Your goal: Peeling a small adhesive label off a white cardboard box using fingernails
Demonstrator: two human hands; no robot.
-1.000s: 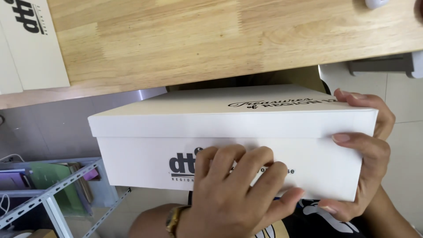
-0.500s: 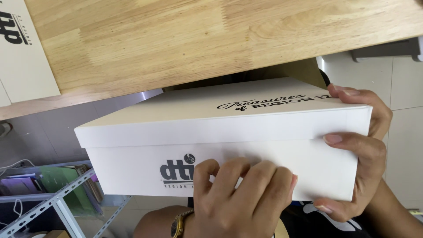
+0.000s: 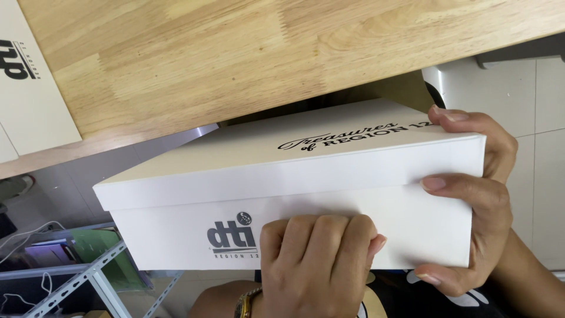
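The white lidded box is held near the wooden table's edge, lid fully on. The left hand presses curled fingers against its near side; the right hand clasps its right end.

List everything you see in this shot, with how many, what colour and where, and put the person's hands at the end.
lidded cardboard box: one, white with dark print, centre, held below the table edge
wooden table: one, light wood, across the top
flat card or box: one, cream with dark print, on the table at far left
metal shelf frame: one, grey, bottom left, with green and purple items behind it
white cable: one, bottom left
tiled floor: pale, right side
wristwatch: one, gold-coloured, on the left wrist, bottom centre
left hand: one, fingers curled against the box's front side
right hand: one, wrapped around the box's right end, fingers on the front side and lid
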